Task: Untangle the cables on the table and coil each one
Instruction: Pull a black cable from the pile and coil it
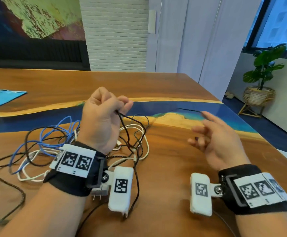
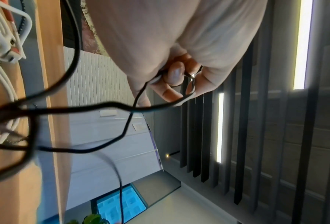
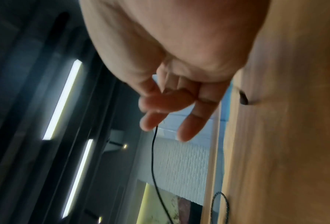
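A tangle of cables point(image 1: 54, 147) lies on the wooden table point(image 1: 173, 168): a blue one point(image 1: 42, 139), a white one point(image 1: 144, 134), a braided dark one point(image 1: 141, 146) and thin black ones. My left hand point(image 1: 120, 108) is raised over the tangle with its fingers curled, pinching a thin black cable point(image 2: 129, 121) whose strands hang down into the pile; the left wrist view shows the left hand point(image 2: 177, 77) gripping it. My right hand point(image 1: 200, 129) hovers to the right, blurred, fingers loosely spread. A thin black strand point(image 3: 153, 159) runs off one fingertip of the right hand point(image 3: 166, 115).
A blue resin band point(image 1: 156, 106) crosses the table behind the hands. A blue printed sheet point(image 1: 1, 98) lies at the far left. The table's right edge falls away towards a potted plant point(image 1: 262, 71) on the floor. A braided cable point(image 1: 19, 194) loops near the front left.
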